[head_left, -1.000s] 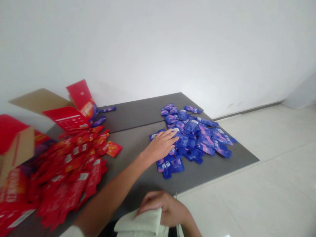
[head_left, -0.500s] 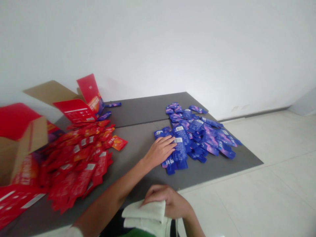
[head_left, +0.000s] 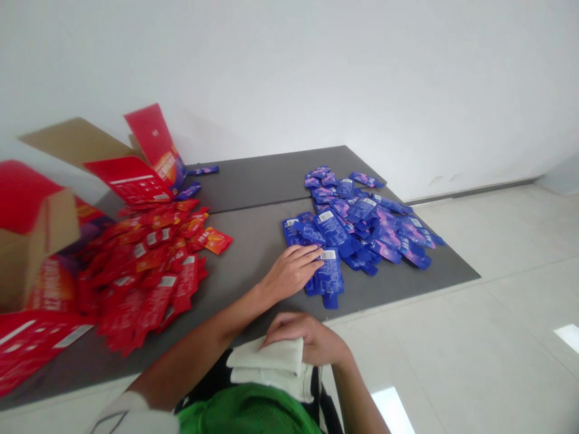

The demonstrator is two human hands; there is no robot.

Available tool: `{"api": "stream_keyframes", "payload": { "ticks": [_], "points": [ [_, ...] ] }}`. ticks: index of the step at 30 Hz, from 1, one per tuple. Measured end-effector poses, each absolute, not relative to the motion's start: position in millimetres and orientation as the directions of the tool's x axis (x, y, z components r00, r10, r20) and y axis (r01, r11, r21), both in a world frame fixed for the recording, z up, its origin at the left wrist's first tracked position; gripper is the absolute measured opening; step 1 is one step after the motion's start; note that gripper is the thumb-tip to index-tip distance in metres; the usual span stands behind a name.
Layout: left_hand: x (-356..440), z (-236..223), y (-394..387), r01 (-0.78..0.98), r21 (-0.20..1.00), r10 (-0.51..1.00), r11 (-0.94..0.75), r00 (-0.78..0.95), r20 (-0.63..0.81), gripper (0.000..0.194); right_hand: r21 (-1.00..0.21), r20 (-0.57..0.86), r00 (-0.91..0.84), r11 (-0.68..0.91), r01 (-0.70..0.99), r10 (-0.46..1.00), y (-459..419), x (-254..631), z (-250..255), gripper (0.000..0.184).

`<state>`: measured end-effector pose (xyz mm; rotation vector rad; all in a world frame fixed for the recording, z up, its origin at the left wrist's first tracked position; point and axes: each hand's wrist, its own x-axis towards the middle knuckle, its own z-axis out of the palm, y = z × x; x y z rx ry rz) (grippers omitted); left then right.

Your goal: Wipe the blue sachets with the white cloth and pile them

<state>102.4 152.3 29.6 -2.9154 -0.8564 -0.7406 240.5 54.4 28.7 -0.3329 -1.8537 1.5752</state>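
My left hand (head_left: pixel 292 271) lies with its fingers stretched out over the near left edge of a pile of blue sachets (head_left: pixel 362 211). Its fingertips touch the top of one blue sachet (head_left: pixel 331 274) with a white barcode label. Other sachets under the palm are partly hidden. Low in front of me, my right hand (head_left: pixel 312 337) is closed on a folded off-white cloth (head_left: pixel 266 355), near my body. Some of its fingers are tucked out of sight.
To the left, red sachets (head_left: pixel 149 265) form a heap before two open red cartons (head_left: pixel 129 178). Two or three blue sachets (head_left: pixel 187 190) lie by the rear carton. The grey tabletop (head_left: pixel 253 223) meets a white wall behind; tiled floor (head_left: pixel 452 337) is to the right.
The view has tilted down, showing more of my green clothing. My left hand and the sachet under its fingertips have shifted slightly toward me relative to the pile. My right hand still grips the cloth.
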Motion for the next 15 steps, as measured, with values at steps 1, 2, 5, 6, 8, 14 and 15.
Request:
{"api": "stream_keyframes", "payload": {
  "ticks": [1,2,5,6,8,14,15],
  "points": [
    [102.4,28.6,150.4,0.514,0.117,0.506,-0.850,0.734,0.453,0.031,-0.945,0.324,-0.745,0.234,-0.227,0.583,54.2,240.6,28.4,0.040],
    [102.6,27.8,148.8,0.512,0.113,0.502,-0.851,0.733,0.459,0.031,-0.945,0.325,-0.747,0.232,-0.231,0.581,54.0,240.7,28.2,0.038],
    [103.3,26.7,146.0,0.500,0.100,0.485,-0.860,0.740,0.466,0.032,-0.943,0.332,-0.746,0.229,-0.242,0.577,53.5,240.8,28.5,0.036],
    [103.6,27.4,145.2,0.498,0.100,0.483,-0.862,0.741,0.466,0.032,-0.942,0.333,-0.748,0.230,-0.243,0.574,53.4,240.9,28.9,0.035],
    [103.6,31.0,142.7,0.497,0.116,0.488,-0.860,0.734,0.472,0.031,-0.943,0.329,-0.752,0.232,-0.237,0.570,53.4,241.0,29.9,0.035],
    [84.4,60.4,130.3,0.613,0.263,0.612,-0.745,0.473,0.633,0.019,-0.946,0.319,-0.766,0.241,-0.218,0.558,54.0,240.7,29.8,0.035],
    [77.5,67.0,130.7,0.647,0.276,0.633,-0.711,0.417,0.652,0.022,-0.946,0.318,-0.768,0.246,-0.213,0.556,53.9,240.6,29.3,0.035]
  ]
}}
